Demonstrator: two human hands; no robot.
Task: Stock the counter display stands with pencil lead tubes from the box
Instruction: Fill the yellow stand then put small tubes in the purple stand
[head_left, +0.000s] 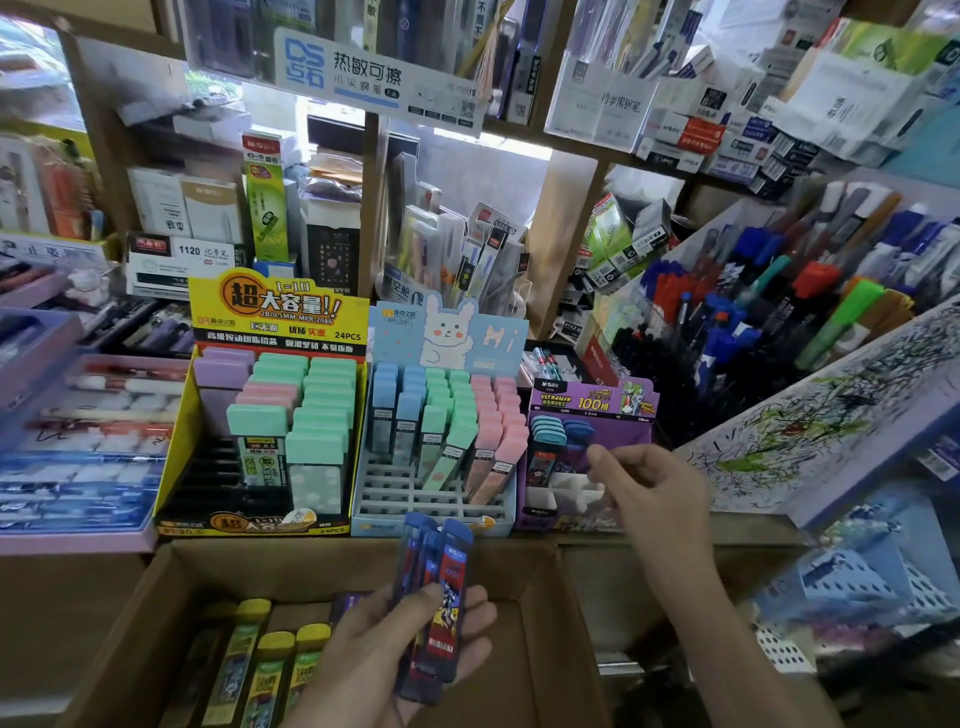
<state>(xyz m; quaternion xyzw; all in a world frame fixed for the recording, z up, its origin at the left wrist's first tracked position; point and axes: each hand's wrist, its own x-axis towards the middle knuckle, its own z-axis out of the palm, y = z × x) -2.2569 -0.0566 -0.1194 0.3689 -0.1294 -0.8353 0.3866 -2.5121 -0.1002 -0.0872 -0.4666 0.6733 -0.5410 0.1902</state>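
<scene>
STOCKING UP: My left grip (400, 649) is clamped round a bundle of blue-capped lead tubes (447, 571), held over the open cardboard box (171, 587). Yellow-capped tubes (267, 675) lie in the box at 9 o'clock of the bundle. My right grip (654, 499) hovers at the purple display stand (592, 402), which sits at 3 o'clock of the blue rabbit stand (395, 493). Whether its curled fingers pinch anything, I cannot tell.

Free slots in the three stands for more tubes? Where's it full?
Purple stand: white front cells bare. Blue stand: front grid rows bare. Yellow stand: black left-front slots bare. Back rows of all three: packed.
</scene>
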